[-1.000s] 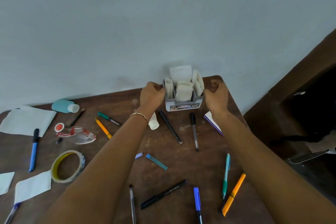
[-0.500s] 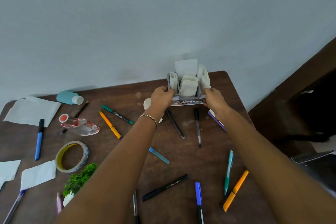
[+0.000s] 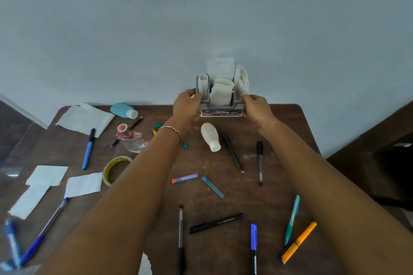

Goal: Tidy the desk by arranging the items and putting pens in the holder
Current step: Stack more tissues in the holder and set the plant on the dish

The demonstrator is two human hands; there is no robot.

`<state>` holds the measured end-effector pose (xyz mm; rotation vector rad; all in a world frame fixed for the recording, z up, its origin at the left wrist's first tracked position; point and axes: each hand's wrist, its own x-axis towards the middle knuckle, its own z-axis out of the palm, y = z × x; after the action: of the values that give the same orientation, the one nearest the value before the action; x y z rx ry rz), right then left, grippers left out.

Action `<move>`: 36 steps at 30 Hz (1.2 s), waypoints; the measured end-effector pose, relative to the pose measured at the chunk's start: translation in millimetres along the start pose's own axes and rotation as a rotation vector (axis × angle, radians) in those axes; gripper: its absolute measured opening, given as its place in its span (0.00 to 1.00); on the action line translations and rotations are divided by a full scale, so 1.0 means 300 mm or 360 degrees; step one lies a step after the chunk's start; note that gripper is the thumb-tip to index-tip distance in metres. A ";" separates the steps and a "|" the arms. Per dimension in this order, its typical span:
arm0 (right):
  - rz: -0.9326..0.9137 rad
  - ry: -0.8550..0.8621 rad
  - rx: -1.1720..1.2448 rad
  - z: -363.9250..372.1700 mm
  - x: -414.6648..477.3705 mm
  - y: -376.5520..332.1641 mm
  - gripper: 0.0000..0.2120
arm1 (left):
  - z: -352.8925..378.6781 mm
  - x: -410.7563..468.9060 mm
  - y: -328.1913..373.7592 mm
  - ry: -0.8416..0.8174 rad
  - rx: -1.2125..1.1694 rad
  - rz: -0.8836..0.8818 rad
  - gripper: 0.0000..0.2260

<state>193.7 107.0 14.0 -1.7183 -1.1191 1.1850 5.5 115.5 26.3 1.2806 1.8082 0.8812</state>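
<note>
Both hands grasp the gray holder in the upper centre of the frame. The left hand grips its left side, the right hand its right. Pens lie scattered on the desk below.

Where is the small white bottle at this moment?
In the head view, the white bottle lies on the table near the middle of its far edge, just in front of the holder, with a black pen on its right.

Both arms are stretched forward, the left hand being clasped on the left side of the holder and the right hand on its right side, fingers curled round its walls.
</note>
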 end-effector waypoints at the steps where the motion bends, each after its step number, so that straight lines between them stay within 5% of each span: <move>1: -0.0026 -0.0079 -0.0001 0.034 -0.007 -0.021 0.13 | -0.046 0.004 -0.010 0.0042 0.0041 -0.0002 0.16; 9: -0.0041 -0.0377 -0.0059 0.244 -0.019 -0.118 0.11 | -0.262 0.047 -0.118 0.0115 -0.0026 -0.0106 0.17; 36: 0.0158 -0.0335 -0.0396 0.382 0.115 -0.004 0.08 | -0.169 0.235 -0.295 0.0043 -0.0269 -0.0491 0.15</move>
<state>90.8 151.3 -27.9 -1.8866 -1.3691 1.3598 -94.1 153.6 -36.9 0.8594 1.8463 0.8592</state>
